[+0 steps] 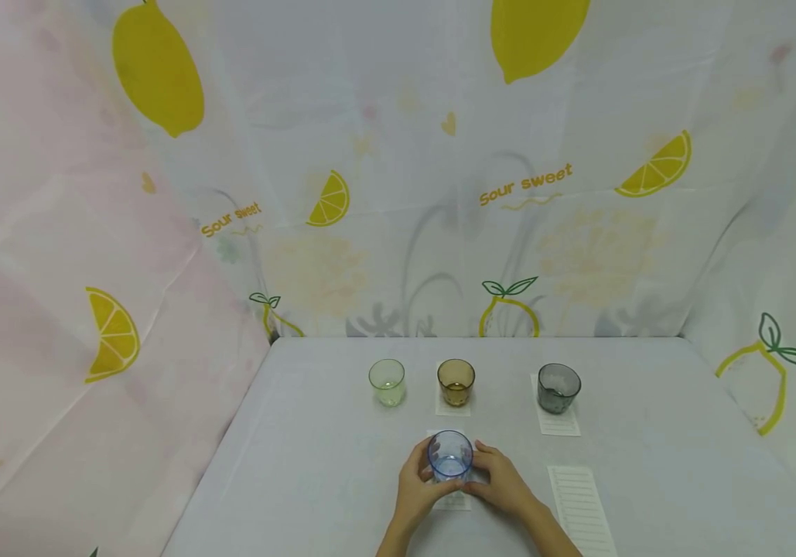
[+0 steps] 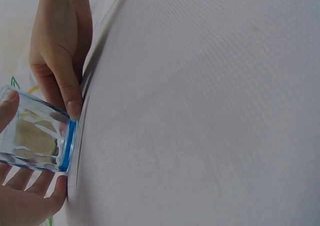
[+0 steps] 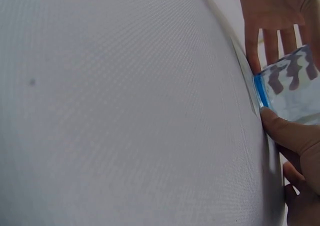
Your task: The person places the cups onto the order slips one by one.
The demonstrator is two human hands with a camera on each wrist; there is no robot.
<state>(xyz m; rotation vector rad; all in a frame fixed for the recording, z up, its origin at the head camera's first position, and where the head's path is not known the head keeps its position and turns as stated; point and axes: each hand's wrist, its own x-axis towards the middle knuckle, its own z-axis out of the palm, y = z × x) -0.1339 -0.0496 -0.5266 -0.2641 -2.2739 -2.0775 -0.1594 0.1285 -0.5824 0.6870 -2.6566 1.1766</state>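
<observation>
A clear blue glass (image 1: pixel 450 456) stands upright over a white paper slip (image 1: pixel 455 501) near the front middle of the table. My left hand (image 1: pixel 417 483) holds it from the left, thumb in front and fingers curled round the far side. My right hand (image 1: pixel 502 481) is at its right side, thumb tip at the base and the other fingers loosely bent beside it. In the left wrist view, the thick blue base (image 2: pixel 69 146) is close over the slip. The right thumb (image 3: pixel 285 128) reaches that base in the right wrist view.
Farther back stand a pale green glass (image 1: pixel 387 382), an amber glass (image 1: pixel 456 382) on a slip and a grey glass (image 1: pixel 558 388) on another. A longer lined slip (image 1: pixel 582 510) lies to the right. A lemon-print curtain (image 1: pixel 398 155) surrounds the white table (image 1: pixel 314 464).
</observation>
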